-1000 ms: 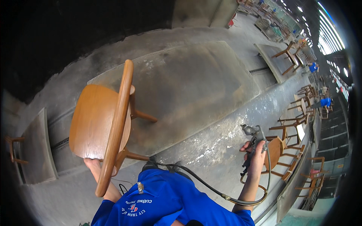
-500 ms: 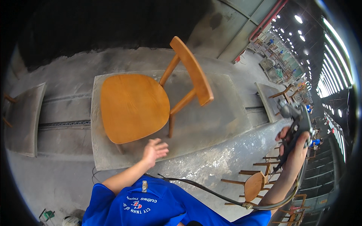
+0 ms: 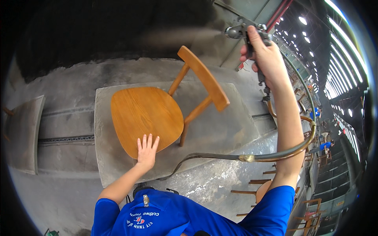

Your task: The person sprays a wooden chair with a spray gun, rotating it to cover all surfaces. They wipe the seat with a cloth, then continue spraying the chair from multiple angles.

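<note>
Your left hand (image 3: 147,151) lies flat, fingers spread, on the near edge of the wooden chair (image 3: 157,110), which stands on a grey work table (image 3: 220,129) straight ahead of you. Its backrest runs along the far right side. Your right hand (image 3: 264,53) is raised well above and right of the backrest, fingers wrapped around a spray gun (image 3: 244,31) that points left.
</note>
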The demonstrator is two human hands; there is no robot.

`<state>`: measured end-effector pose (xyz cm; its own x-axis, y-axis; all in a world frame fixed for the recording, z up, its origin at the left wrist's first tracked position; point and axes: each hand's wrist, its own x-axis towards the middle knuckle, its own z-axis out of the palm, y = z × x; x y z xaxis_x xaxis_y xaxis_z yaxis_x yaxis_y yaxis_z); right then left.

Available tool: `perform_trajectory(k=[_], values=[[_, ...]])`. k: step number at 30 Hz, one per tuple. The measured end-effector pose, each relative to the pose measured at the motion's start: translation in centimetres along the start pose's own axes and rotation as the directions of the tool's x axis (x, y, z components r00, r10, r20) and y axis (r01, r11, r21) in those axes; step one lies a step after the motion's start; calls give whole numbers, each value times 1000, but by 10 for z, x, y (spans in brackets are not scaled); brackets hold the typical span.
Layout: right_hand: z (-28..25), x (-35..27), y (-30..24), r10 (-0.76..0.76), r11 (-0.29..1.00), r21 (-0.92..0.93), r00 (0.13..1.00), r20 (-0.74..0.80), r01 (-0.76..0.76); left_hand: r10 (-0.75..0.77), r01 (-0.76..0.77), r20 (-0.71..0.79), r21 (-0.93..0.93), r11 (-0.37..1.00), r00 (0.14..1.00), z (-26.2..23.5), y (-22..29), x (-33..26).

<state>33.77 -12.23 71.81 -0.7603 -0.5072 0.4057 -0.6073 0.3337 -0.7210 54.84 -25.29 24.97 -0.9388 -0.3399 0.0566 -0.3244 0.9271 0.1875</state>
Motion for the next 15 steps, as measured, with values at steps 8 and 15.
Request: perform_trajectory(k=[8,15], values=[[-130,-176,11,151,987,-9,944,-292,-161,225,-221,-67,62,973,972,-12,-8,13],[-136,-370,52,349,935,231,807,-476,-268,167,-163,-296,37,986,941,-49,-9,68]])
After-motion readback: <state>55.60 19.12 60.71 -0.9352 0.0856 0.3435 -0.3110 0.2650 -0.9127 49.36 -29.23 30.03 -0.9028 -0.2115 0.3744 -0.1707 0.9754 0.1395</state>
